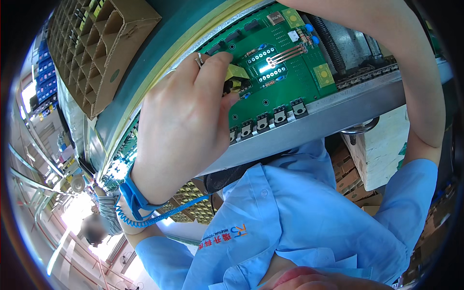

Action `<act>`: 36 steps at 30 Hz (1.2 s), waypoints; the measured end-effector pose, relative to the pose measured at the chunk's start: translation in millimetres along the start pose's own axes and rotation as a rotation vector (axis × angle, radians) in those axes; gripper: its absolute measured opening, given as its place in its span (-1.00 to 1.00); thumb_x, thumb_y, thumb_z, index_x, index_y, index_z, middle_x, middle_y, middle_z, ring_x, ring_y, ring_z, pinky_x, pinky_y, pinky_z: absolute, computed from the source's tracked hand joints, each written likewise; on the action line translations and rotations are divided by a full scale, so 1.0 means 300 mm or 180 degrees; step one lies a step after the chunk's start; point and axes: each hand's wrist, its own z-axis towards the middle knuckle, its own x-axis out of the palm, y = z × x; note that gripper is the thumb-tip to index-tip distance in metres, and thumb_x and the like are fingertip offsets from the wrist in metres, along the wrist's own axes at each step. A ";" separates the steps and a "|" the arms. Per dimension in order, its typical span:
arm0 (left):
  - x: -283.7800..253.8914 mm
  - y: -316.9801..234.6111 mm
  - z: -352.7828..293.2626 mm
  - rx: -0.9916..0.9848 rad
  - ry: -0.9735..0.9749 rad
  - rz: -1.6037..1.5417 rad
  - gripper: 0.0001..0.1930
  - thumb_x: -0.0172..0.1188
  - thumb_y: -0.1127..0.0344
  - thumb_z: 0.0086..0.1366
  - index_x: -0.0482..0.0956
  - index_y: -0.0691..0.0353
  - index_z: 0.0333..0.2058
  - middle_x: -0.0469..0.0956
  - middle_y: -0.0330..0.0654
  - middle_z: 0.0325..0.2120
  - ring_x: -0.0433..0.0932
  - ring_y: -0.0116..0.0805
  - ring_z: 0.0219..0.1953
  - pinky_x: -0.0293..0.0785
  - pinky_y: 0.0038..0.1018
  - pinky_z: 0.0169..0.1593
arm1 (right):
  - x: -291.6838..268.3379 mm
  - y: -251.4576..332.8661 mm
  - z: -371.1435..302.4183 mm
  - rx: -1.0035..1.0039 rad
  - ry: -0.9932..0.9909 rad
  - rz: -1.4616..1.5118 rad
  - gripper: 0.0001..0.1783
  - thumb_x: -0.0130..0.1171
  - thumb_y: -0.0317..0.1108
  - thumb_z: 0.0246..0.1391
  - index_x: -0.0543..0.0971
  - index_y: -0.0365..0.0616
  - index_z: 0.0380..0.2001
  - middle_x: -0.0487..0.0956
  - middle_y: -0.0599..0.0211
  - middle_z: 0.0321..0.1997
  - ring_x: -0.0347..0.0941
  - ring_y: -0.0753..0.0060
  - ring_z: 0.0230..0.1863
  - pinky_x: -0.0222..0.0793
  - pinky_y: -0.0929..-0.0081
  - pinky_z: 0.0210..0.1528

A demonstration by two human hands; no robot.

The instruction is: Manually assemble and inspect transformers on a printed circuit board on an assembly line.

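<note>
My left hand [186, 108] reaches over a green circuit board [302, 72], with a blue coiled-cord wrist strap [137, 195] on its wrist. Thumb and fingers close around a small transformer [237, 75] wrapped in yellow tape, down at the board's surface; whether its pins sit in the holes is hidden. Beside it the board carries striped resistors, blue disc capacitors [315, 40] and a white connector [293, 36]. Several black tab-mounted transistors [280, 115] line the near edge. My right forearm [377, 21] crosses the upper right, and its hand is beyond the top edge.
The board rests on a metal-railed conveyor [338, 96] with a chain along it. At the upper left stands a divided cardboard box [113, 53] holding some parts. Another tray of yellow parts [191, 200] lies below my left wrist. A person [104, 222] is farther off at left.
</note>
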 end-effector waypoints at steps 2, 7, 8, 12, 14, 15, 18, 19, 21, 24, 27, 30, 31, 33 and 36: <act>0.008 -0.002 -0.007 0.0086 -0.0035 0.0028 -0.56 0.29 0.51 0.05 0.49 0.18 -0.04 0.55 -0.04 -0.28 0.58 -0.05 -0.35 0.47 -0.28 -0.33 | 0.006 0.019 0.002 0.0089 0.0007 0.0129 -0.72 0.23 -0.52 0.02 0.55 -0.30 -0.14 0.60 0.18 -0.28 0.58 0.44 -0.27 0.55 0.55 -0.23; 0.080 -0.008 -0.030 0.0427 -0.0660 0.0570 -0.64 0.18 0.46 0.05 0.45 0.32 -0.11 0.44 -0.12 -0.41 0.52 -0.22 -0.45 0.49 -0.38 -0.44 | 0.016 0.038 0.027 0.0336 0.0030 0.0420 -0.70 0.23 -0.52 0.03 0.54 -0.30 -0.12 0.60 0.18 -0.26 0.57 0.46 -0.25 0.55 0.56 -0.21; 0.082 -0.002 -0.030 0.0476 -0.0671 0.0620 -0.62 0.19 0.46 0.03 0.45 0.32 -0.11 0.44 -0.14 -0.41 0.52 -0.24 -0.45 0.48 -0.42 -0.44 | -0.014 0.008 0.004 0.0398 0.0045 0.0466 -0.70 0.23 -0.52 0.03 0.54 -0.30 -0.12 0.60 0.19 -0.26 0.57 0.46 -0.25 0.55 0.56 -0.20; 0.060 -0.008 -0.026 0.0231 -0.0451 -0.0044 -0.54 0.29 0.50 0.02 0.48 0.21 -0.03 0.54 -0.07 -0.28 0.55 -0.05 -0.35 0.47 -0.29 -0.33 | 0.039 0.155 0.013 0.0557 0.0155 0.0664 -0.69 0.23 -0.53 0.03 0.54 -0.30 -0.10 0.59 0.19 -0.24 0.57 0.47 -0.23 0.55 0.57 -0.18; 0.062 0.011 -0.019 0.0284 -0.0531 -0.0151 -0.53 0.29 0.50 0.02 0.48 0.19 -0.02 0.53 -0.08 -0.28 0.55 -0.05 -0.35 0.47 -0.28 -0.32 | 0.009 0.171 0.010 0.0762 0.0561 0.0806 -0.56 0.28 -0.54 0.02 0.46 -0.29 0.00 0.54 0.27 -0.12 0.49 0.58 -0.13 0.49 0.63 -0.05; 0.065 0.016 -0.012 0.0363 -0.0553 -0.0235 -0.52 0.29 0.50 0.02 0.48 0.18 -0.01 0.53 -0.08 -0.29 0.55 -0.05 -0.35 0.46 -0.27 -0.32 | -0.008 0.150 0.000 0.0750 0.0611 0.0727 -0.56 0.28 -0.54 0.02 0.46 -0.29 0.00 0.54 0.27 -0.12 0.49 0.58 -0.13 0.49 0.63 -0.05; 0.073 -0.019 0.034 0.0479 -0.0545 -0.0384 -0.46 0.31 0.50 0.00 0.45 0.16 0.03 0.55 -0.08 -0.28 0.56 -0.06 -0.31 0.47 -0.29 -0.29 | -0.037 0.037 -0.046 0.0950 0.0689 0.0792 -0.52 0.40 -0.42 -0.06 0.51 -0.30 -0.04 0.56 0.26 -0.14 0.51 0.57 -0.17 0.49 0.64 -0.15; 0.076 -0.018 0.031 0.0400 -0.0628 -0.0397 -0.46 0.31 0.50 0.00 0.45 0.16 0.03 0.55 -0.08 -0.28 0.56 -0.06 -0.31 0.47 -0.29 -0.29 | -0.035 0.000 -0.045 0.0755 0.0695 0.0794 -0.53 0.38 -0.36 -0.05 0.53 -0.28 -0.05 0.57 0.27 -0.13 0.51 0.53 -0.14 0.47 0.60 -0.11; 0.089 -0.015 0.031 0.0310 -0.0747 -0.0740 -0.39 0.33 0.49 -0.01 0.40 0.14 0.08 0.56 -0.06 -0.27 0.57 -0.05 -0.28 0.49 -0.33 -0.27 | -0.038 -0.060 -0.042 0.0414 0.0693 0.0801 -0.54 0.33 -0.26 -0.05 0.56 -0.23 -0.07 0.57 0.31 -0.11 0.52 0.46 -0.08 0.43 0.52 -0.03; 0.082 -0.001 0.030 0.0361 -0.0846 -0.1294 -0.33 0.37 0.48 -0.03 0.36 0.13 0.12 0.58 -0.02 -0.27 0.58 -0.06 -0.26 0.52 -0.35 -0.25 | -0.089 -0.068 -0.074 0.0683 0.0786 0.0586 -0.40 0.31 -0.38 -0.08 0.46 -0.30 0.09 0.53 0.27 -0.01 0.46 0.52 -0.02 0.34 0.59 0.08; 0.098 0.023 0.025 0.0405 -0.0978 -0.1443 -0.30 0.40 0.47 -0.04 0.35 0.13 0.13 0.59 -0.01 -0.28 0.60 -0.09 -0.29 0.53 -0.36 -0.26 | -0.070 -0.072 -0.065 0.0591 0.0803 0.0518 -0.43 0.33 -0.38 -0.09 0.48 -0.30 0.05 0.55 0.27 -0.03 0.48 0.51 -0.03 0.36 0.57 0.06; 0.112 0.024 0.023 0.0364 -0.1065 -0.1456 -0.28 0.41 0.47 -0.06 0.34 0.14 0.14 0.60 -0.02 -0.29 0.59 -0.13 -0.34 0.54 -0.39 -0.27 | -0.067 -0.072 -0.056 0.0689 0.0847 0.0453 -0.42 0.34 -0.37 -0.10 0.49 -0.30 0.04 0.56 0.25 -0.03 0.49 0.49 -0.03 0.37 0.56 0.07; 0.113 0.023 0.024 0.0330 -0.1051 -0.1474 -0.27 0.41 0.46 -0.05 0.34 0.14 0.15 0.61 -0.03 -0.29 0.59 -0.14 -0.36 0.53 -0.39 -0.27 | -0.065 -0.072 -0.054 0.0702 0.0814 0.0467 -0.42 0.34 -0.37 -0.11 0.49 -0.30 0.04 0.57 0.24 -0.04 0.49 0.48 -0.03 0.37 0.55 0.07; 0.114 0.025 0.025 0.0293 -0.1030 -0.1513 -0.27 0.41 0.45 -0.05 0.34 0.14 0.15 0.61 -0.04 -0.29 0.59 -0.14 -0.37 0.53 -0.39 -0.27 | -0.069 -0.069 -0.051 0.0717 0.0861 0.0381 -0.42 0.34 -0.37 -0.11 0.49 -0.29 0.04 0.57 0.23 -0.04 0.50 0.47 -0.03 0.37 0.54 0.07; 0.114 0.023 0.026 0.0276 -0.1028 -0.1501 -0.28 0.41 0.45 -0.05 0.35 0.13 0.15 0.61 -0.04 -0.28 0.58 -0.14 -0.37 0.53 -0.39 -0.28 | -0.065 -0.050 -0.045 0.0657 0.0922 0.0175 -0.44 0.33 -0.38 -0.11 0.50 -0.29 0.03 0.58 0.23 -0.04 0.50 0.45 -0.05 0.37 0.53 0.07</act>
